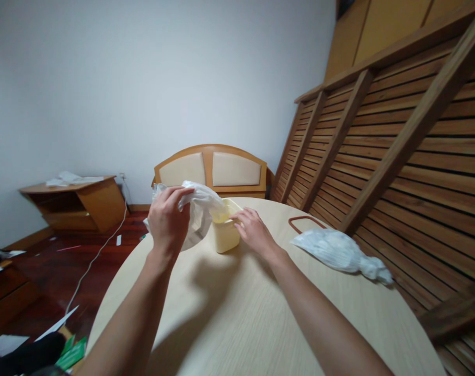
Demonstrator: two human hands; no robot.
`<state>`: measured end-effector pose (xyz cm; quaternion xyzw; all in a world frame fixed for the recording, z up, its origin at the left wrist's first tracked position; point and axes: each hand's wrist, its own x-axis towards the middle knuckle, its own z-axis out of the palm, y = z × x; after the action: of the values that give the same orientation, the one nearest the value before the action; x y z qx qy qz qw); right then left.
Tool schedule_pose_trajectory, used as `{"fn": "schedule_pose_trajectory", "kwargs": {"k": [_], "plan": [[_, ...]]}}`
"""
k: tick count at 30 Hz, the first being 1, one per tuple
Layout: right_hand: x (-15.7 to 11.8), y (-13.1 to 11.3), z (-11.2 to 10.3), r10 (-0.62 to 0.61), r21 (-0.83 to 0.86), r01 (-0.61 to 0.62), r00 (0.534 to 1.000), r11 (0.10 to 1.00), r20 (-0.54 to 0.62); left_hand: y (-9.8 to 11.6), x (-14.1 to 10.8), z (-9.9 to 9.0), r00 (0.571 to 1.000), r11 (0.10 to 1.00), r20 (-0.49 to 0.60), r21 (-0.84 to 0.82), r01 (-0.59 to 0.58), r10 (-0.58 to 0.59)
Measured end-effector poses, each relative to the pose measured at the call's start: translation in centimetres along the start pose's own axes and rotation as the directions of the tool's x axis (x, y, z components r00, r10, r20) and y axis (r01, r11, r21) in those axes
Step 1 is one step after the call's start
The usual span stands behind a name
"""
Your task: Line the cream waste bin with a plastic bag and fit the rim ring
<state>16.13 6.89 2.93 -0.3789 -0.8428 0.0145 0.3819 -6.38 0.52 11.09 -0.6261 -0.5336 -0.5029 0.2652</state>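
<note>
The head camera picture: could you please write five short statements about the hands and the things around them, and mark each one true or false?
1. The left hand holds a white plastic bag. True.
2. The right hand is away from the pale yellow bin. False: its fingers touch the bin at the rim.
3. The bin lies on its side. False: it stands upright on the round table.
4. A white bundle lies to the left of the bin. False: it lies to the right, on the table.
5. A headboard shows beyond the table. True.
</note>
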Motion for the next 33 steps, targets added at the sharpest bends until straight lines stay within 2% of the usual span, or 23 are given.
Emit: {"fn": "schedule_pose_trajectory", "kwargs": {"k": [6,11,16,21,24,27,33], "plan": [[-0.1,-0.2,-2.0,-0.047,0.015,0.047,0.998,0.999,0.047,0.9,-0.1,-0.3,0.995,0.998,0.094,0.04,-0.048,0.044],[-0.8,-1.1,-4.9,-0.036,0.051,0.029,0.99,0.998,0.137,1.7,-0.2,-0.5,0.972,0.996,0.223,0.035,-0.088,0.078],[-1.5,-2.0,-7.6,0.004,0.039,-0.013,0.974,0.999,0.225,2.4,-0.1,-1.4,0.958,0.991,0.254,-0.044,-0.127,0.134],[-2.0,-2.0,-9.2,0.076,0.062,-0.098,0.955,0.993,0.286,3.3,-0.1,-3.1,0.953,0.987,0.256,-0.057,-0.152,0.161],[-2.0,-1.5,-9.1,0.128,0.09,-0.148,0.972,0.985,0.199,3.6,-0.2,-3.7,0.955,0.986,0.247,-0.034,-0.162,0.165],[-1.8,-0.8,-7.9,0.149,0.127,-0.159,0.985,0.979,0.082,3.7,-0.2,-3.7,0.937,0.982,0.297,-0.023,-0.186,0.184],[-1.6,-0.3,-5.5,0.114,0.111,-0.137,0.975,0.984,0.193,4.1,-0.3,-2.8,0.891,0.974,0.396,-0.047,-0.222,0.223]]}}
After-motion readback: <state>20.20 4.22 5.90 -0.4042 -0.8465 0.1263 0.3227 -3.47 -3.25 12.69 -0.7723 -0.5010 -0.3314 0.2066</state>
